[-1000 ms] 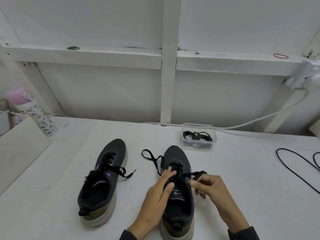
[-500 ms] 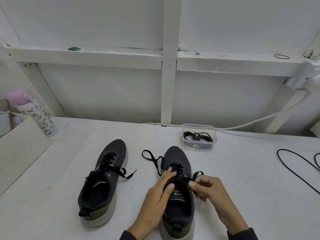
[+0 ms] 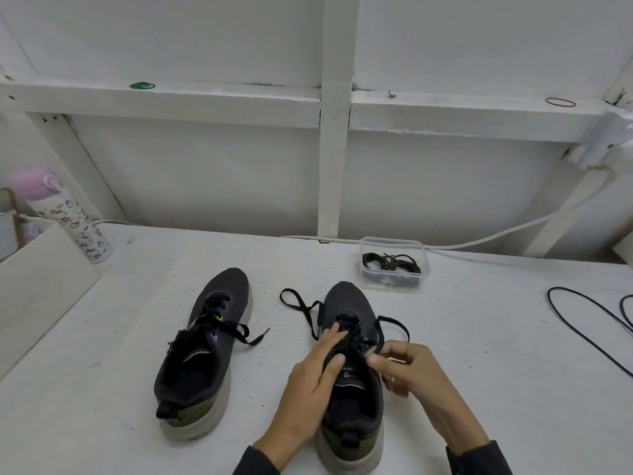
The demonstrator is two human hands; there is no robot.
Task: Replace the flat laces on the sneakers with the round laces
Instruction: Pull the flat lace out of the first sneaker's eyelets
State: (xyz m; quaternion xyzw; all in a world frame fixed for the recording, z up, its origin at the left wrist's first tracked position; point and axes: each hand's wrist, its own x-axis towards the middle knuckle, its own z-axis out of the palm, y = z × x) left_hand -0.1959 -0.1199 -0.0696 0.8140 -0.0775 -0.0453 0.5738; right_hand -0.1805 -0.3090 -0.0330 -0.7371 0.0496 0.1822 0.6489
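Unlacing step, head view: the flat lace (image 3: 298, 305) on the right sneaker (image 3: 346, 298) is untied. One end lies looped on the table (image 3: 120, 371) to the shoe's left, and the other arches off its right side. On the tongue area lies the left hand (image 3: 308, 382), fingers straight and pressing the crossed lace rows; its grip is apart and holds nothing. Just right of the eyelets, the right hand (image 3: 414, 375) has its thumb-and-fingertip grip pinched together on the flat lace at an upper row. Apart to the left sits the left sneaker (image 3: 219, 337), lace threaded, ends loose. Far side, just beyond the right sneaker's toe, the round laces (image 3: 390, 262) lie bundled in a clear tub (image 3: 394, 240), untouched.

Judged early: no lace is out yet. The next move likely calls for drawing the pinched strand out row by row while the left hand steadies the shoe. The limp lace may snag at the eyelets. A bottle (image 3: 68, 217) stands far left, a black cable (image 3: 582, 320) lies right.
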